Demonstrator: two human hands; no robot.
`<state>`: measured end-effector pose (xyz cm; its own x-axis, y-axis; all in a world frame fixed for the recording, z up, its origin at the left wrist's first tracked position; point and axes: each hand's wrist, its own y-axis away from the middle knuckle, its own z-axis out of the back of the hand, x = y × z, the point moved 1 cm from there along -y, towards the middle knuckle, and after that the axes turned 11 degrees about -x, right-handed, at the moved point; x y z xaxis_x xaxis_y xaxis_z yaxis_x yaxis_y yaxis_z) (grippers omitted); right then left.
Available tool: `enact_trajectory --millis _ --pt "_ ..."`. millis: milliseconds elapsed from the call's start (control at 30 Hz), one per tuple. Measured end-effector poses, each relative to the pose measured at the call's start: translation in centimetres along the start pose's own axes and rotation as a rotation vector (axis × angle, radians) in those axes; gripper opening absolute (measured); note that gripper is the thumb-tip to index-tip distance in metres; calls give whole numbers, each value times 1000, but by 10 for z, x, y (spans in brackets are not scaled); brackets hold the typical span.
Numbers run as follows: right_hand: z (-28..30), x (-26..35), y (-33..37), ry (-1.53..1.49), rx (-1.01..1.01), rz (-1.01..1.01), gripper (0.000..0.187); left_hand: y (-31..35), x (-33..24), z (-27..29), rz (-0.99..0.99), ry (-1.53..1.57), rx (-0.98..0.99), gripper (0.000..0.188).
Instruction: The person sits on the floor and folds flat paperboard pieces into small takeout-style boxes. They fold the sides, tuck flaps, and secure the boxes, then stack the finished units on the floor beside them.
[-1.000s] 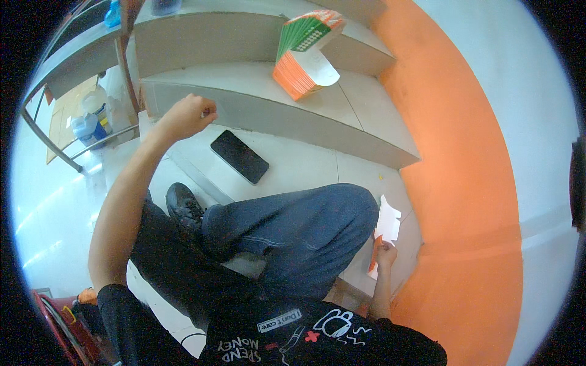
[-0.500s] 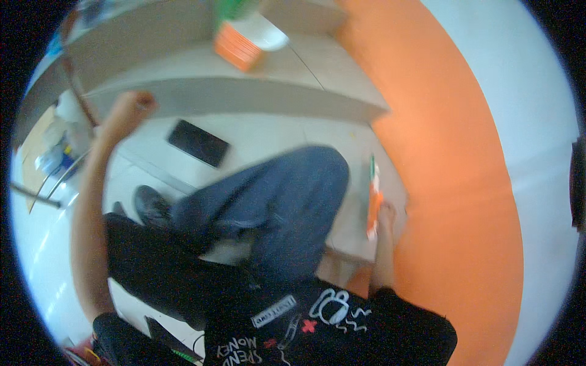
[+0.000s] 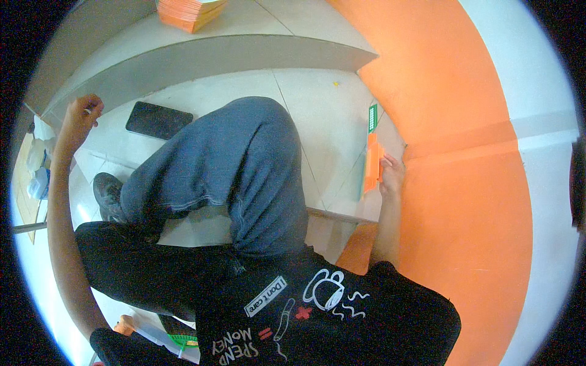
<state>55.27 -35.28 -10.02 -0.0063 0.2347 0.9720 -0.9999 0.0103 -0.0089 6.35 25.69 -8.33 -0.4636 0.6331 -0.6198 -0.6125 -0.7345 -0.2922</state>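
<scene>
At the right, beside the orange wall band, my right hand (image 3: 392, 174) grips a thin orange plastic-looking piece (image 3: 373, 160) by its edge. A green strip with pale dots (image 3: 373, 118) shows beyond its far end; whether the two are joined I cannot tell. My left hand (image 3: 84, 117) is raised at the far left, its fingers curled. Something small and pale shows between them, too small to name. Nearest to that hand, a black phone (image 3: 159, 120) lies on the tiled step.
My bent knee in grey-blue trousers (image 3: 256, 152) fills the middle. A stack of orange pieces (image 3: 188, 13) sits on the higher step (image 3: 268, 21). The orange wall band (image 3: 452, 183) bounds the right. Plastic bags (image 3: 38, 174) are at the left, a green rimmed item (image 3: 183, 339) low down.
The view has shifted, so the stack and phone sit higher and further left. My right hand still holds the orange piece. My left hand's fingers have loosened slightly.
</scene>
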Motion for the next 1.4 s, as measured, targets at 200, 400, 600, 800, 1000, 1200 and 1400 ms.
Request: enact_trajectory --millis 200,400,600,800,1000,1200,1400 --pt "-14 20 22 255 -94 205 24 11 -21 1 12 -24 -23 14" --pt "-41 29 56 854 -173 829 35 25 -166 12 -326 -84 -279 15" --pt "-76 31 84 371 94 180 34 140 -391 -119 -121 347 139 36" --pt "-86 42 94 -72 373 82 39 159 -400 -294 23 638 -64 40" --pt "-82 61 96 -19 342 273 35 148 -386 -290 417 773 118 24" --pt "-38 109 75 74 93 378 42 139 -388 -295 423 669 16 36" --pt "-26 179 92 -251 -59 453 51 140 -393 -280 237 611 -22 61"
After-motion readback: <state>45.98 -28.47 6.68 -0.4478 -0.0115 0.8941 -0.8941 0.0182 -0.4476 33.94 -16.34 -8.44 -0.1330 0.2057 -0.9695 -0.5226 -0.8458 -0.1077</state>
